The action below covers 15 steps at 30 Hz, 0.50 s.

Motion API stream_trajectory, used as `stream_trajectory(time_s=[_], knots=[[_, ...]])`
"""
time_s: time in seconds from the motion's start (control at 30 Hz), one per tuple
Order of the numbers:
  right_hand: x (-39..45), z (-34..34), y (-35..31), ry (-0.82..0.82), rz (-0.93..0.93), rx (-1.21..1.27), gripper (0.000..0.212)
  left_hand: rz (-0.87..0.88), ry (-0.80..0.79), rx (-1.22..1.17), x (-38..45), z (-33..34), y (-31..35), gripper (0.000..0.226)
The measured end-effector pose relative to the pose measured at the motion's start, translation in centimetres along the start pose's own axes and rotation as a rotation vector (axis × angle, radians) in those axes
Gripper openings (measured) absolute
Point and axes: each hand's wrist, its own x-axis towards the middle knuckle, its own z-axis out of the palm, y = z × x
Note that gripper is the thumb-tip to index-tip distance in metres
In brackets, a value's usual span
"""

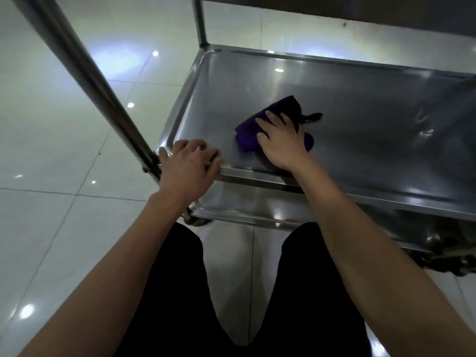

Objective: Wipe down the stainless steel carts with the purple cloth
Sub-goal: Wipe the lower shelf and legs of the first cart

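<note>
One cart (347, 119) of stainless steel fills the head view, and one purple cloth (253, 130) lies on it. Two bare hands reach in from below. Three shelves of the cart show: the underside of an upper one along the top edge, the middle shelf (360, 104) where the cloth lies, and part of a lower shelf (231, 210) beneath it. Two upright posts are visible, a thick one (85, 81) slanting across the left and a thinner one (200, 21) at the far corner.

The cloth is deep purple, folded into a thick wad, with a small dark loop (313, 116) sticking out on its far side. It sits on the left half of the middle shelf, nearer the front rim than the back.

The right hand (282, 140) lies flat on top of the cloth, fingers straight and spread, pressing it against the steel. The left hand (189, 161) grips the front left corner of the middle shelf, its fingers curled over the raised rim (257, 173).

Glossy pale floor tiles (51, 150) surround the cart, dotted with light reflections. Two legs in black trousers (164, 292) show at the bottom.
</note>
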Motion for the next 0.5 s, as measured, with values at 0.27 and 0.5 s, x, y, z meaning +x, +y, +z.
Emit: stream_trajectory(time_s=[0.27,0.5], knots=[[6.0,2.1,-7.1,-0.115,-0.175,0.043,0.051,-0.048,0.143,-0.07,0.0,1.1,-2.2,0.05],[9.8,3.4,-12.9,-0.147,-0.281,0.019,0.05,-0.034,0.173,-0.059,0.1,1.8,-3.1,0.052]])
